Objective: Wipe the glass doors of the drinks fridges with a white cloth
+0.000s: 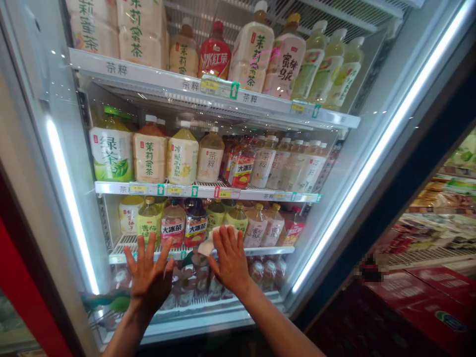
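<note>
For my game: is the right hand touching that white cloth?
Touching. The head view shows the right hand lying on the white cloth, partly covering it.

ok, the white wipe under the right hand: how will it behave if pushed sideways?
Likely floppy: the white wipe looks thin, with an uneven edge poking out past the right hand. Probably light, given that sheet-like look. May crease or bunch, since the fingers lie flat over it rather than pinching it.

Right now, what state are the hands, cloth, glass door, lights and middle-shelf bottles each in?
Left hand: open, fingers spread, holding nothing
Right hand: flat over the cloth, fingers extended
White cloth: crumpled, partly hidden under that hand
Glass door: seemingly shut
Left strip light: lit
Right strip light: lit
Middle-shelf bottles: upright, visible caps on
</note>
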`<state>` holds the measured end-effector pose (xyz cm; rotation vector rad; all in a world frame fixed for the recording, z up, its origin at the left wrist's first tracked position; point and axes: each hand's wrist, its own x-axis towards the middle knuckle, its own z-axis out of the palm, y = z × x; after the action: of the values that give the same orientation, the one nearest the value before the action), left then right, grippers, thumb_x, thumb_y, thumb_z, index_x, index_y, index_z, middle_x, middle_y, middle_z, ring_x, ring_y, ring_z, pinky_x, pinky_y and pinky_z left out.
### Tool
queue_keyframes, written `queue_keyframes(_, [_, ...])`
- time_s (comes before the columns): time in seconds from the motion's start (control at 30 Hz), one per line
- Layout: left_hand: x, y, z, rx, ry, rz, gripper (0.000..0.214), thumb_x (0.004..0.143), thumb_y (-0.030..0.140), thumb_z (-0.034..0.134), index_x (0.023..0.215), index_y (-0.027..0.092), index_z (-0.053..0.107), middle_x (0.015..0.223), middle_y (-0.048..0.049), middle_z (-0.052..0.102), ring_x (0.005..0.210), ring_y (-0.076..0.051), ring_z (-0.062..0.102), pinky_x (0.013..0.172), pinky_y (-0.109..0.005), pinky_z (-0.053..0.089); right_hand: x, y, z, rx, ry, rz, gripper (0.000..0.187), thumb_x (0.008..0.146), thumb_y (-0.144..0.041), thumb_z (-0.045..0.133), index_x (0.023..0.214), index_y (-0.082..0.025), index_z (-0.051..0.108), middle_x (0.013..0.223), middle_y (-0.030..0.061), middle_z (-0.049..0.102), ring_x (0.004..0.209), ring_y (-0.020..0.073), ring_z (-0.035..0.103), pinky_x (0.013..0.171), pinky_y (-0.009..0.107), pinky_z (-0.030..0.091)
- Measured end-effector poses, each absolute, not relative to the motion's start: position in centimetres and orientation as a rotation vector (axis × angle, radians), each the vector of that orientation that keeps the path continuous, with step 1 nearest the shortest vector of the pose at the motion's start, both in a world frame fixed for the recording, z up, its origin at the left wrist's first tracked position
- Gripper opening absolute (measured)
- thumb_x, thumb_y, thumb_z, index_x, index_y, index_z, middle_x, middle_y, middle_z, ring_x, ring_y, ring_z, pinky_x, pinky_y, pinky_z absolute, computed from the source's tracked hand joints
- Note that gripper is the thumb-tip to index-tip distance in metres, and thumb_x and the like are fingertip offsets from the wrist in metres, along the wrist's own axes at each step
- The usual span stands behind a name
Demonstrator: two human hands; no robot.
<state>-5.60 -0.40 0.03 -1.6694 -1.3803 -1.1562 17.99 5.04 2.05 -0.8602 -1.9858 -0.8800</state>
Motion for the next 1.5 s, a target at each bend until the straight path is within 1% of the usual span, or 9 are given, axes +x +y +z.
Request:
queue_keyframes(0.1, [-5.5, -0.6, 0.0, -1.674, -1.373, -1.165, 0.084, 0.094, 0.022, 0.064, 0.163, 0.034, 0.018, 0.173, -0.0064, 0.007, 0.160, -0.036, 0.007, 0.127, -0.068, 0.005, 18.7, 4.8, -0.4, -0.880, -2.004, -0.908, 0.076, 0.105, -0.041, 0.042, 0.164, -0.009, 0.008, 0.172, 0.0145, 0.010, 0.160, 0.0318, 0.003, 0.129, 0.058, 0.012])
queue_keyframes(0.23, [-5.0, -0.7, 0.1, -1.696, -1.326, -1.188, 0.086, 0.092, 0.020, 0.066, 0.163, 0.030, 0.018, 0.172, -0.0082, 0.011, 0.159, -0.037, 0.009, 0.127, -0.069, 0.007, 17.5, 6.0, 4.7, -0.905, -1.914, -0.879, 0.082, 0.105, -0.052, 0.036, 0.164, -0.009, 0.000, 0.172, 0.0130, -0.002, 0.160, 0.0318, -0.004, 0.129, 0.059, 0.007])
queue_keyframes(0.33, [-4.2, -0.7, 0.5, -1.707, -1.271, -1.197, 0.086, 0.091, 0.016, 0.066, 0.163, 0.030, 0.020, 0.172, -0.0099, 0.014, 0.159, -0.038, 0.011, 0.125, -0.072, 0.009, 16.5, 6.6, 6.9, -0.930, -1.864, -0.840, 0.088, 0.103, -0.053, 0.042, 0.164, -0.011, -0.004, 0.173, 0.0134, -0.001, 0.160, 0.0331, -0.006, 0.128, 0.063, 0.008])
queue_keyframes(0.47, [-2.8, -0.9, 0.9, -1.736, -1.253, -1.169, 0.085, 0.091, 0.015, 0.065, 0.162, 0.031, 0.022, 0.172, -0.0105, 0.016, 0.158, -0.039, 0.014, 0.125, -0.071, 0.013, 17.6, 5.3, 0.0, -0.946, -1.878, -0.850, 0.083, 0.103, -0.042, 0.046, 0.164, -0.006, 0.004, 0.172, 0.0170, 0.003, 0.160, 0.0340, -0.002, 0.127, 0.064, 0.015])
queue_keyframes(0.57, [-1.8, -1.0, 0.7, -1.785, -1.244, -1.137, 0.081, 0.093, 0.016, 0.064, 0.162, 0.031, 0.025, 0.172, -0.0102, 0.014, 0.159, -0.038, 0.012, 0.127, -0.070, 0.010, 19.6, 4.4, -4.7, -0.960, -1.948, -0.859, 0.074, 0.103, -0.032, 0.045, 0.164, -0.008, 0.011, 0.172, 0.0148, 0.008, 0.160, 0.0329, 0.004, 0.127, 0.061, 0.020])
queue_keyframes(0.8, [-0.5, -0.5, 0.5, -1.854, -1.247, -1.122, 0.079, 0.095, 0.017, 0.060, 0.162, 0.034, 0.022, 0.173, -0.0088, 0.010, 0.159, -0.036, 0.003, 0.128, -0.068, 0.004, 21.9, 6.6, 2.7, -1.077, -1.792, -0.796, 0.078, 0.106, -0.043, 0.039, 0.165, -0.012, -0.003, 0.173, 0.0121, -0.006, 0.160, 0.0325, -0.003, 0.127, 0.065, 0.013])
queue_keyframes(1.03, [0.1, 0.0, 0.8, -1.818, -1.217, -1.102, 0.082, 0.093, 0.016, 0.062, 0.162, 0.032, 0.021, 0.173, -0.0086, 0.007, 0.159, -0.037, 0.008, 0.127, -0.069, 0.004, 23.6, 4.4, -6.1, -1.178, -1.803, -0.778, 0.076, 0.107, -0.042, 0.037, 0.164, -0.005, 0.003, 0.173, 0.0166, -0.003, 0.160, 0.0348, -0.004, 0.127, 0.063, 0.018])
queue_keyframes(1.27, [1.4, 0.4, 1.3, -1.802, -1.190, -1.117, 0.080, 0.095, 0.016, 0.058, 0.162, 0.034, 0.019, 0.173, -0.0046, 0.009, 0.160, -0.033, 0.007, 0.129, -0.063, 0.002, 24.3, 7.1, 3.2, -1.208, -1.581, -0.710, 0.078, 0.107, -0.047, 0.032, 0.164, -0.011, -0.006, 0.172, 0.0176, -0.007, 0.160, 0.0380, -0.002, 0.122, 0.072, 0.020])
queue_keyframes(1.5, [1.4, 0.6, 1.2, -1.818, -1.198, -1.138, 0.081, 0.094, 0.015, 0.059, 0.162, 0.036, 0.021, 0.173, -0.0044, 0.012, 0.159, -0.034, 0.009, 0.130, -0.064, 0.003, 22.8, 4.8, -5.7, -1.236, -1.670, -0.750, 0.078, 0.105, -0.043, 0.036, 0.164, -0.006, 0.001, 0.172, 0.0191, -0.005, 0.159, 0.0378, -0.007, 0.119, 0.070, 0.030])
